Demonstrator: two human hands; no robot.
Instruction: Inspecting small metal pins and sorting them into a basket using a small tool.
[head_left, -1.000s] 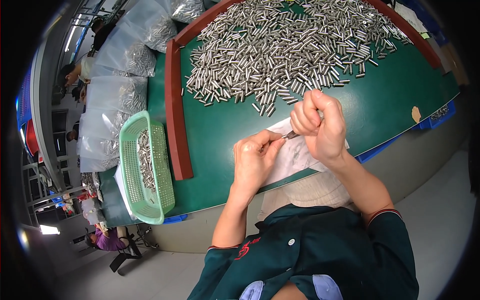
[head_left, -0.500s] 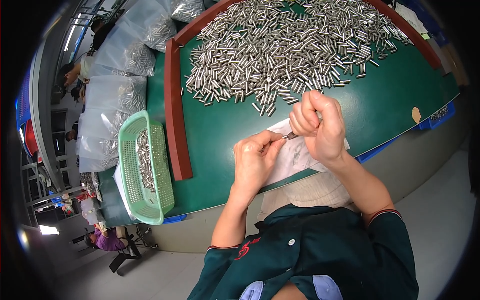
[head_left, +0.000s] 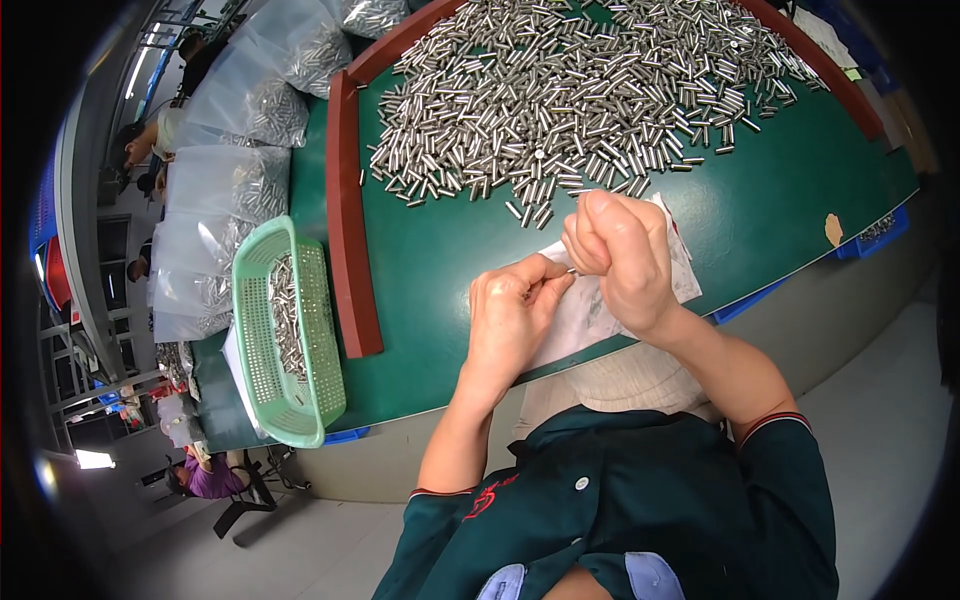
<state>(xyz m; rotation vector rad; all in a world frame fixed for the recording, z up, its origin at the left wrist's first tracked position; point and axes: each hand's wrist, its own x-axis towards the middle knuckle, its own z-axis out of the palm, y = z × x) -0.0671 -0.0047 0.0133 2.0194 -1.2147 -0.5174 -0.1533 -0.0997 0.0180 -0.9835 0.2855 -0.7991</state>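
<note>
Thumb and fingers of my left hand [head_left: 508, 312] pinch a small shiny metal pin [head_left: 571, 270], of which only the end shows. My right hand [head_left: 625, 255] is closed in a fist right beside that end. What it grips is hidden now; half a second ago a short dark tool tip stuck out of the fist toward the pin. Under both hands lies a white, smudged cloth or paper sheet [head_left: 575, 328] at the table's near edge. Beyond them spreads a large heap of similar metal pins [head_left: 570, 110], a few lying loose at its near side.
Red-brown rails [head_left: 352, 230] border the green table [head_left: 430, 240]. Outside the left rail stands a light green basket [head_left: 328, 375] with pins inside. Clear plastic bags of pins [head_left: 262, 190] line the far left. A blue bin [head_left: 880, 232] hangs at the right edge. Other people are in the left background.
My right fist has shifted slightly left and toward me, and the dark tip no longer shows. My left hand keeps its pinch on the pin, almost unmoved.
</note>
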